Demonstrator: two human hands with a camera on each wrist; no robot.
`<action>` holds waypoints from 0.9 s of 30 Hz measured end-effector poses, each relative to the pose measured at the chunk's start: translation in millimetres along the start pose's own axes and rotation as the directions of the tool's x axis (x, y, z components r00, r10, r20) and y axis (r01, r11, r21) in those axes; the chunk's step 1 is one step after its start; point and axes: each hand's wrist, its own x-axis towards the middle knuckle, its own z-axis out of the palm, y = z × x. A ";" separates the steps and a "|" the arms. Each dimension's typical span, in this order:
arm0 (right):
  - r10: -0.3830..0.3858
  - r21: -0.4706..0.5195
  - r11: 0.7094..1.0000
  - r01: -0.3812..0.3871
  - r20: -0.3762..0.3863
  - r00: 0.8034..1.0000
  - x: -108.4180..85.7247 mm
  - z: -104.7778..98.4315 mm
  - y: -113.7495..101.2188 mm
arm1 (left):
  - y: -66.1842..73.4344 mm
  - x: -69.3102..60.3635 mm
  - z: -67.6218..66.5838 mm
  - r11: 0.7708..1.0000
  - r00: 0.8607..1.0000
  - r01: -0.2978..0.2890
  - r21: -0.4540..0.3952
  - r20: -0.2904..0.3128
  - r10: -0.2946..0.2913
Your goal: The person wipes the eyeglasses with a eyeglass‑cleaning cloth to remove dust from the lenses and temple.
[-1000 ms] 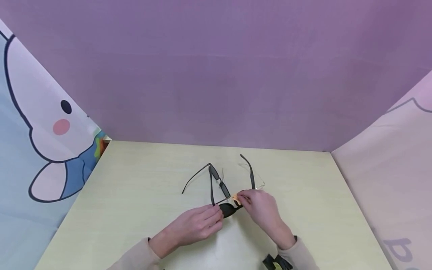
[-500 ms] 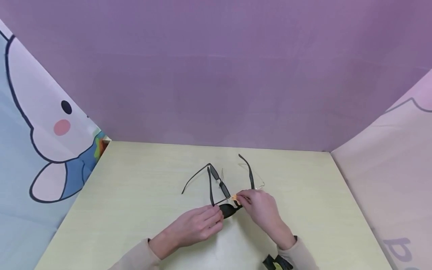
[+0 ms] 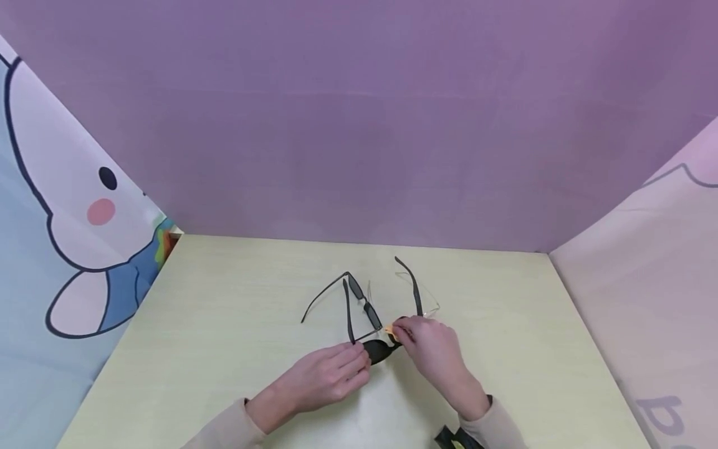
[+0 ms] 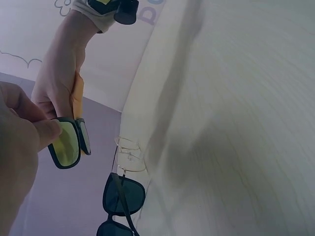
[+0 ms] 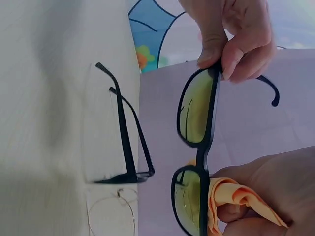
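My left hand [image 3: 322, 377] pinches one end of a pair of black-framed sunglasses [image 3: 377, 352], held above the table with both arms pointing away from me. The lenses look yellow-green in the right wrist view. An orange cloth [image 5: 231, 192] is gripped in my right hand [image 3: 436, 347], which presses it to the lens at the other end. In the right wrist view the cloth lies bunched against the frame's outer side. My fingers hide part of that lens in the head view.
A second pair of dark sunglasses [image 4: 125, 194] stands on the pale table [image 3: 235, 299] just beyond my hands. Beside it are thin gold wire-rimmed glasses [image 4: 131, 158], partly hidden. A purple backdrop [image 3: 359, 125] rises behind the table, with printed cloth on both sides.
The arms of the held sunglasses have shifted slightly to the left. Both hands stay nearly in place, with the cloth still against the lens.
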 end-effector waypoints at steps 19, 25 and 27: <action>-0.002 0.094 0.996 0.008 -0.064 0.998 2.4 0.9 -0.1 | 0.9 -1.9 0.6 1.000 1.000 0.001 -0.003 -0.004 -0.001; -0.037 0.053 0.998 0.041 -0.070 0.997 2.2 2.1 -1.3 | -0.3 -2.8 2.4 0.999 1.000 -0.029 0.023 -0.012 0.029; -0.018 0.029 0.999 0.019 -0.033 0.999 2.4 2.8 0.3 | 0.4 -3.2 3.1 0.999 0.999 -0.033 0.024 -0.006 0.034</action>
